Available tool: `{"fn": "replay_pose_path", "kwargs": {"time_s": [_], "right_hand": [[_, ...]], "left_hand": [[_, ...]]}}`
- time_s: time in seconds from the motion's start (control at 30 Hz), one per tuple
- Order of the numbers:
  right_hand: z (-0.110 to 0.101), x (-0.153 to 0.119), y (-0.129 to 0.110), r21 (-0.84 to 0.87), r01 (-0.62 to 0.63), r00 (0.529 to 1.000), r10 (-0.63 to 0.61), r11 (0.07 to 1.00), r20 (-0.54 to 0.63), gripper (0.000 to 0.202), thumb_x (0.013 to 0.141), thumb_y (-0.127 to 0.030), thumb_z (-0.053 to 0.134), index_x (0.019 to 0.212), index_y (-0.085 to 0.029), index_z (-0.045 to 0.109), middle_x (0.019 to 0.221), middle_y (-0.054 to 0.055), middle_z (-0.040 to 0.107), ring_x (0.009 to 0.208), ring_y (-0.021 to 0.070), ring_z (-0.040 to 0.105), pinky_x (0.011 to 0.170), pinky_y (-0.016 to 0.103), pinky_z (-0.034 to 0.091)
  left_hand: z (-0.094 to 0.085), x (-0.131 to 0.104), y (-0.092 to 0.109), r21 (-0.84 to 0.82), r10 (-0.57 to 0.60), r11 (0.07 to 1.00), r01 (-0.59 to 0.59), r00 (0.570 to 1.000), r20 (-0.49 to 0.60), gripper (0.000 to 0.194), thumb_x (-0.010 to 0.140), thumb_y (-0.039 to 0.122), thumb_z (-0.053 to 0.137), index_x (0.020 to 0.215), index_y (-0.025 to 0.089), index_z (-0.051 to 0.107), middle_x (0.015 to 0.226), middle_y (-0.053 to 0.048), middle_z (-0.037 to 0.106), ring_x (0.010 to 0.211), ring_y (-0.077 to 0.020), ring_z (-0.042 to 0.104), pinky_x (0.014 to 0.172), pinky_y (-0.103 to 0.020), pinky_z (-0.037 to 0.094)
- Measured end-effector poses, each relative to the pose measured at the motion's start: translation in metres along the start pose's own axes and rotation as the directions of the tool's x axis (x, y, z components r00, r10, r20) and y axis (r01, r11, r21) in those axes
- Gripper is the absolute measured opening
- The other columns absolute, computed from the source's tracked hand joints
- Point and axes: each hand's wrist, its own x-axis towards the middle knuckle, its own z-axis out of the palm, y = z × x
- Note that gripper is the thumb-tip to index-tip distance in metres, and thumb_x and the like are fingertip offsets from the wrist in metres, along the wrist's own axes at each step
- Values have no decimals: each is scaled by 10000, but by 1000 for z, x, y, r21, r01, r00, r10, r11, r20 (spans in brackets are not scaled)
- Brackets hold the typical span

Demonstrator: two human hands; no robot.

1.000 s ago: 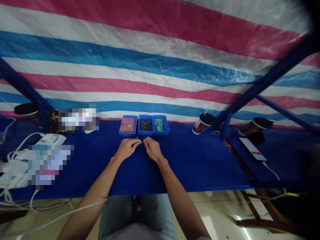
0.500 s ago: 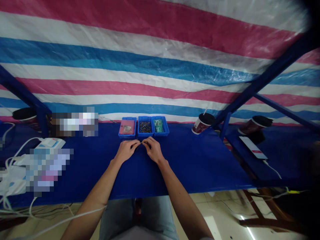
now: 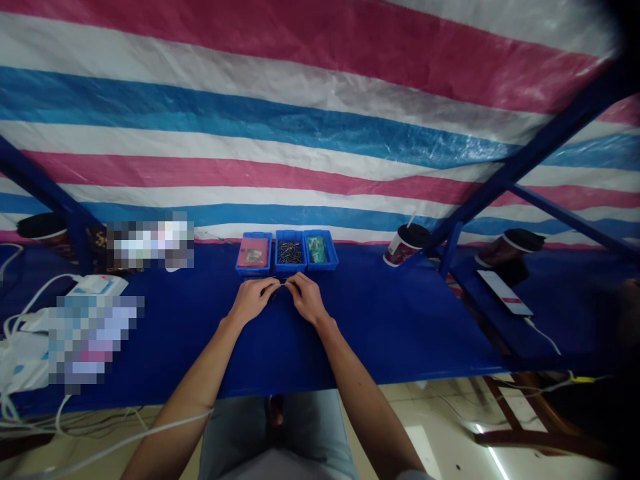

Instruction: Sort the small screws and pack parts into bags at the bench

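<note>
My left hand and my right hand meet over the blue table, fingertips pinched close together. Between them runs a small thin piece, too small to name, with one end in each pinch. Just beyond my fingers three small blue bins stand in a row. The left bin holds a pink block or packet. Many thin dark and brassy metal pieces fill the middle bin. In the right bin lie green items in clear plastic.
A lidded cup with a straw stands at the back right, by a blue frame post. White power strips and cables crowd the left. A phone and another cup are on the neighbouring table. Striped sheeting hangs behind.
The view has shifted very slightly. Both hands keep nearly the same place and the same pinch on the thin piece.
</note>
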Motion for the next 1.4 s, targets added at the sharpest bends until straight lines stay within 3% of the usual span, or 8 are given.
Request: {"fn": "replay_pose_path", "kwargs": {"time_s": [0.43, 0.63, 0.87, 1.4], "right_hand": [[1, 0, 0, -108, -32, 999, 34, 994, 16, 362, 1042, -360, 378, 791, -202, 586, 770, 30, 604, 685, 151, 548, 667, 256, 379], [-1, 0, -2, 21, -34, 999, 34, 999, 9, 209, 992, -355, 501, 1053, -211, 638, 918, 46, 675, 768, 166, 605, 702, 259, 435], [0, 0, 0, 29, -6, 1000, 6, 1000, -8, 159, 975, -277, 515, 979, -212, 660, 927, 50, 666, 811, 170, 615, 740, 270, 452], [3, 0, 4, 41, -5, 1000, 5, 999, -16, 139, 977, -272, 523, 975, -217, 651, 943, 45, 690, 804, 175, 628, 731, 276, 452]], "left_hand": [[1, 1, 1, 44, 9, 999, -9, 1000, 13, 264, 980, 393, 517, 1009, 258, 741, 983, -26, 779, 864, -195, 725, 787, -247, 489], [-1, 1, 3, 61, -16, 998, 15, 1000, 14, 264, 984, 391, 507, 1011, 256, 732, 917, -19, 774, 805, -184, 714, 725, -240, 464], [-2, 1, 3, 64, -11, 998, 9, 1000, 29, 278, 991, 398, 492, 1010, 249, 725, 941, -25, 767, 784, -172, 703, 703, -233, 453], [-4, 1, 5, 62, -35, 998, 33, 999, 37, 286, 991, 408, 491, 1015, 246, 725, 927, -23, 768, 778, -174, 703, 701, -236, 448]]}}
